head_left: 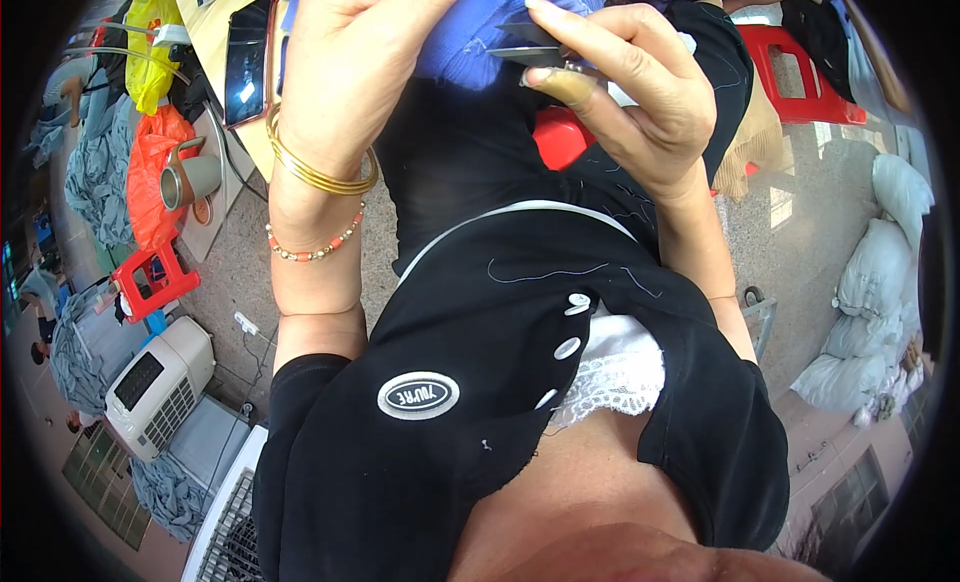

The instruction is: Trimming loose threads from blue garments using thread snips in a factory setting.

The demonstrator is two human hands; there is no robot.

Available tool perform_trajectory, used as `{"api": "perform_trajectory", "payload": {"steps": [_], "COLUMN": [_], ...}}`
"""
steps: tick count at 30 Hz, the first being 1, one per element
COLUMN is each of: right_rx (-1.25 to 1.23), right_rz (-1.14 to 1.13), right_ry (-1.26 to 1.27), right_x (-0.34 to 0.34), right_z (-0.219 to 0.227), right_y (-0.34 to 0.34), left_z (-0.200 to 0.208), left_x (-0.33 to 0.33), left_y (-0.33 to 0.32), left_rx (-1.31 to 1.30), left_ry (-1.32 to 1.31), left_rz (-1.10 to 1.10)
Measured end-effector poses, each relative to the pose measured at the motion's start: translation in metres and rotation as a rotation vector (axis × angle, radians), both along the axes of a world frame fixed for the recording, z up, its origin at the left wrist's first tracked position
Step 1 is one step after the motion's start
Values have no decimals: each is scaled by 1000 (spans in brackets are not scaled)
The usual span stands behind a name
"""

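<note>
My right hand [640,92] is closed on a small pair of thread snips [545,56], whose two dark blades point left and stand slightly apart. Its thumb looks yellowish at the tip. Bunched blue-purple cloth [460,52] lies over my lap, just left of the blades and partly behind them. At the top edge my left hand [365,42] grips this cloth; its fingertips run out of the picture, so the exact hold is hidden. Loose threads [545,277] cling to my black clothes.
A phone [248,62] lies on the table at upper left, near a mug [190,180] and an orange bag [150,167]. Red stools [158,282] stand at left and upper right. A white air cooler [160,382] is at lower left; white sacks [870,272] are at right.
</note>
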State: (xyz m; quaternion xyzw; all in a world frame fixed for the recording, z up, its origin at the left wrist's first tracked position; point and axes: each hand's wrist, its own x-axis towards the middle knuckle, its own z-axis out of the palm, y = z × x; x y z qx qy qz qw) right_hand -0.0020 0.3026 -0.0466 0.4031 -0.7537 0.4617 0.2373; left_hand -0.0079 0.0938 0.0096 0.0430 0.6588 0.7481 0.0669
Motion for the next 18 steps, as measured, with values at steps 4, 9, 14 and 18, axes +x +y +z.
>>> {"api": "perform_trajectory", "payload": {"steps": [4, 9, 14, 18], "right_rx": [-8, 3, -101, -32], "right_rz": [-32, -51, -49, -28], "right_ry": [34, 52, 39, -15], "right_x": [-2, -1, -3, 1], "right_z": [-2, -5, -10, -4], "right_y": [-2, -7, -10, -7], "left_z": [-2, -18, -8, -9], "left_x": [-1, -9, -3, -3], "left_y": [4, 1, 8, 7], "left_rx": [35, 2, 71, 67], "left_ry": [21, 30, 47, 49], "left_rz": [19, 70, 39, 29]}}
